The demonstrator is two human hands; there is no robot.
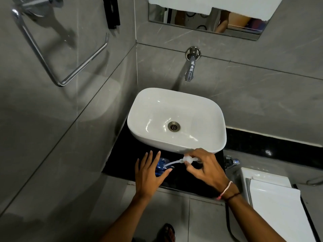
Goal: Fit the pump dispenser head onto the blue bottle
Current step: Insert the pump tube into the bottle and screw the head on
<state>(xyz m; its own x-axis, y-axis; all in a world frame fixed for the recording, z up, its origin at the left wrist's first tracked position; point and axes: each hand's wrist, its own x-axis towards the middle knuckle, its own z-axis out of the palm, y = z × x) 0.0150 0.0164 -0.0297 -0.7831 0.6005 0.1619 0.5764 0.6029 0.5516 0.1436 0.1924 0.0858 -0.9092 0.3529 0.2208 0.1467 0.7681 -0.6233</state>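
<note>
Now the tube needs feeding straight down the neck, so the pump must tip upright before any twisting. Nearest me, the left hand point(148, 175) spreads wide, fingers apart, steadying the bottle point(161, 167) on the black bench point(122, 159). Just right of it, the right hand point(204, 167) pinches the pump point(189, 159), its tube slanting into the bottle's mouth. Beyond them sits the sink point(176, 95).

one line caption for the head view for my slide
Right hand feeds the pump head tube into the blue bottle, steadied by left hand, beside white sink.
</note>
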